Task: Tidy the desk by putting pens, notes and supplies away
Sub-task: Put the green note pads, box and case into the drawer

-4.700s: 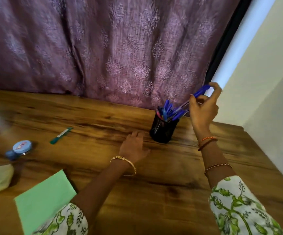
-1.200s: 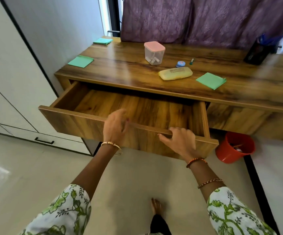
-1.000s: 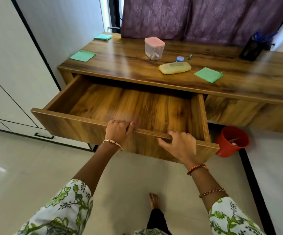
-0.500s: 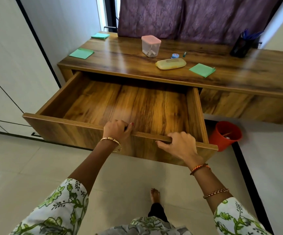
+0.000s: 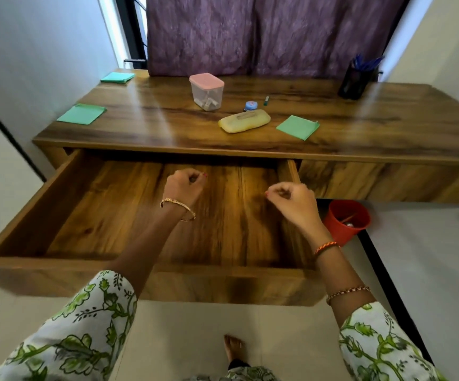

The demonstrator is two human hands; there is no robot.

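Note:
The wide wooden drawer (image 5: 58, 266) under the desk (image 5: 387, 127) stands pulled far out, its floor bare. My left hand (image 5: 184, 185) and my right hand (image 5: 291, 200) hover over it with fingers curled, holding nothing. On the desk lie three green note pads: one at the left edge (image 5: 82, 114), one at the back left corner (image 5: 117, 77), one right of centre (image 5: 297, 127). Beside that one lie a yellow pouch (image 5: 244, 121), a small blue round item (image 5: 250, 105) and a short green stick (image 5: 266, 100). A black pen holder (image 5: 356, 79) with blue pens stands back right.
A clear box with a pink lid (image 5: 207, 90) stands mid-desk. A red bin (image 5: 345, 221) sits on the floor right of the drawer. A purple curtain (image 5: 250, 34) hangs behind the desk. My bare foot (image 5: 232, 347) is on the tiled floor below the drawer front.
The drawer has slid further out. Both hands have let go of its front edge and moved forward above its inside, fingers curled.

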